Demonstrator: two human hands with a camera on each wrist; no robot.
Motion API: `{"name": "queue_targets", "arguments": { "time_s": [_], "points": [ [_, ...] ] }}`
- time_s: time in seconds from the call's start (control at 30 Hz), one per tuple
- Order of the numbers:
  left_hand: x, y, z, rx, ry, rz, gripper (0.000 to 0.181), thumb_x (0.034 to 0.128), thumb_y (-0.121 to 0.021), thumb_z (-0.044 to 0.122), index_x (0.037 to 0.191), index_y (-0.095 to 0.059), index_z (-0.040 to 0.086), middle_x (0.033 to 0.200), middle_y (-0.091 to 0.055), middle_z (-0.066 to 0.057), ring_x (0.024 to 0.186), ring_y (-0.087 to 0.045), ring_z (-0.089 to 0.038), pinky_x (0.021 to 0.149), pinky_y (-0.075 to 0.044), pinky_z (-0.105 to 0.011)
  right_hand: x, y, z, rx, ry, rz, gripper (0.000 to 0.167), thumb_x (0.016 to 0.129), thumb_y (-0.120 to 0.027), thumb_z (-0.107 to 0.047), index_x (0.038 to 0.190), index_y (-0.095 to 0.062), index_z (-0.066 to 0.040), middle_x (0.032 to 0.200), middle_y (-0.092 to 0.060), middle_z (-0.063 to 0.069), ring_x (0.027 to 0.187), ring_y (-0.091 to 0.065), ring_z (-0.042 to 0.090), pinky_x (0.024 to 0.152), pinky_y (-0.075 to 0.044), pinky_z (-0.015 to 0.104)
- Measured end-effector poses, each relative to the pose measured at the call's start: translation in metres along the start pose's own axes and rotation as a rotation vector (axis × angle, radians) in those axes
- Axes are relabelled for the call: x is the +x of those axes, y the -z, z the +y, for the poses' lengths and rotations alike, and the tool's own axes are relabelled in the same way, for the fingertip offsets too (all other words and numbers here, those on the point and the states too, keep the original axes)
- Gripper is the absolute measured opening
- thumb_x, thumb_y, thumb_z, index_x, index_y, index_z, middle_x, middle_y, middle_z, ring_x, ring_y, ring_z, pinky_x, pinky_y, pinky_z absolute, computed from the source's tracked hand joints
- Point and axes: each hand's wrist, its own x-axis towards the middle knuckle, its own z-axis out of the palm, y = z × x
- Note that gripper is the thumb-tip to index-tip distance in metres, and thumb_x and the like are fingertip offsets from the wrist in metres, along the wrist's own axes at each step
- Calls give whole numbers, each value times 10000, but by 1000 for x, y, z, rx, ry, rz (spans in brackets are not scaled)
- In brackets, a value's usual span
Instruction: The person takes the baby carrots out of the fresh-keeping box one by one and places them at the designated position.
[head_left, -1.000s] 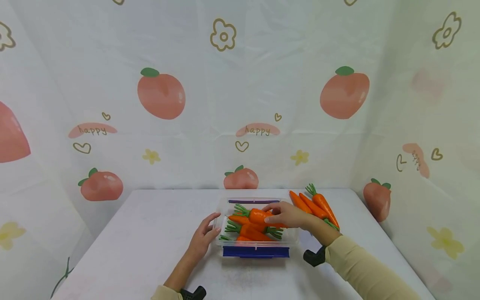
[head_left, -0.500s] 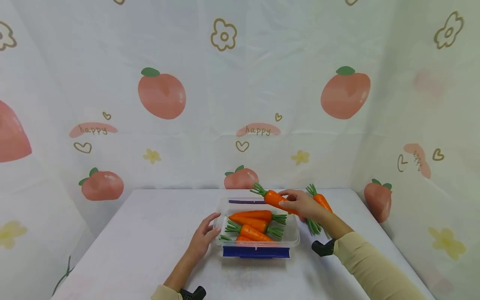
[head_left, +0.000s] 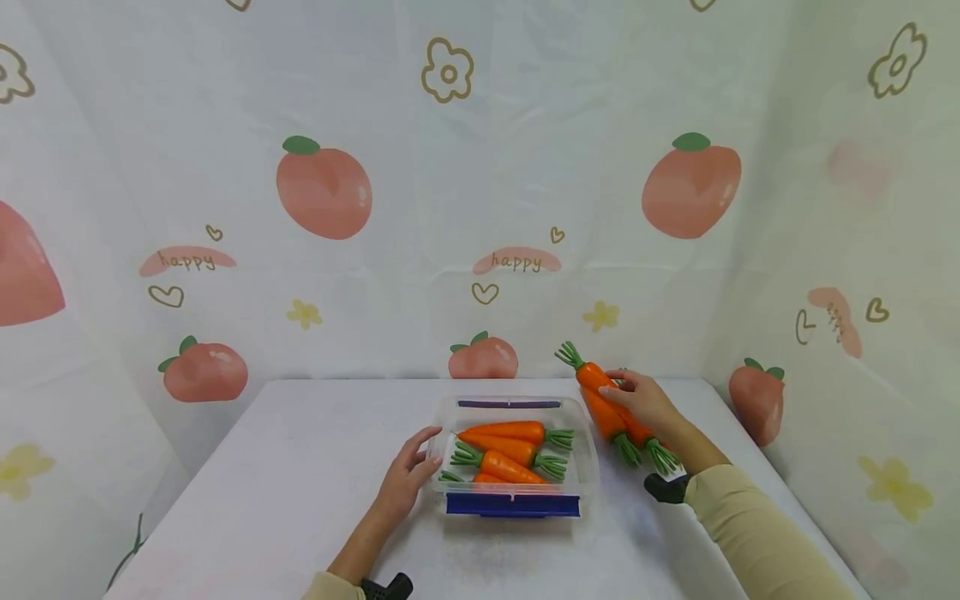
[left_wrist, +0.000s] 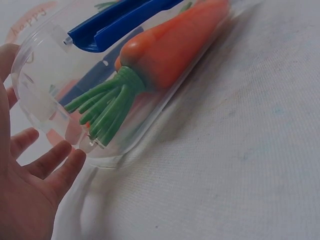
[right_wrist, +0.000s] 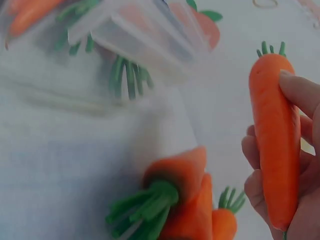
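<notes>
In the head view my right hand (head_left: 647, 402) grips an orange carrot (head_left: 594, 377) with a green top, raised over the table's back right. The right wrist view shows the thumb on one face of that carrot (right_wrist: 275, 135) and the fingers behind it. Beneath it lie several more carrots (head_left: 600, 415), partly covered by the hand. My left hand (head_left: 403, 477) rests its spread fingertips against the left side of a clear plastic box (head_left: 588, 446) holding several carrots (head_left: 512, 467). In the left wrist view the fingers (left_wrist: 42, 160) are extended along the box wall.
Blue clasps (head_left: 512, 505) are on the box's front and back sides, the front one hanging down. The white table (head_left: 315, 467) runs back to a printed cloth backdrop (head_left: 480, 167) with peaches and flowers, which also rises on both sides.
My right hand has lifted a carrot out of the box and carried it right, over the carrots on the table. The left hand stays at the box.
</notes>
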Motion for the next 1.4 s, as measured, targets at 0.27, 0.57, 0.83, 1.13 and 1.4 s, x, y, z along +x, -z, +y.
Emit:
{"name": "queue_targets", "arguments": {
  "time_s": [0.27, 0.57, 0.83, 1.13, 1.4],
  "points": [
    [0, -1, -2, 3, -18, 3, 464, 985, -548, 236, 1439, -468, 182, 1537, -339, -108, 1236, -478, -421, 959, -416, -613, -2, 12, 23, -21, -61, 132, 652, 950, -592, -451, 1416, -439, -20, 1201, -526, 243, 981, -523, 333, 816, -506, 386],
    [0, 0, -1, 5, -9, 5, 453, 990, -541, 244, 1437, -472, 225, 1543, -334, -80, 1246, -470, -399, 974, -400, -617, -8, 21, 48, 14, -164, 253, 700, 950, -560, -498, 1422, -415, -3, 1199, -496, 246, 1012, -496, 358, 800, -502, 366],
    [0, 1, 0, -5, -16, 2, 442, 993, -534, 203, 1431, -478, 224, 1543, -331, -92, 1251, -467, -408, 977, -395, -620, -15, 25, 70, -16, -201, 346, 700, 947, -567, -491, 1363, -449, 60, 1142, -522, 278, 955, -505, 372, 685, -464, 334],
    [-1, 0, 2, -34, -12, -6, 459, 989, -533, 182, 1443, -461, 191, 1546, -324, -85, 1254, -464, -416, 982, -395, -613, -18, 27, 86, -30, -310, 373, 668, 955, -565, -453, 1331, -448, 86, 1151, -513, 286, 980, -495, 395, 762, -487, 426],
    [-5, -1, 15, -32, 4, 5, 458, 996, -513, 160, 1448, -444, 135, 1542, -314, -137, 1256, -441, -463, 989, -376, -629, -25, 24, 95, -69, -341, 358, 660, 956, -571, -433, 1281, -448, 128, 1163, -501, 324, 1007, -475, 437, 829, -457, 490]
  ]
}}
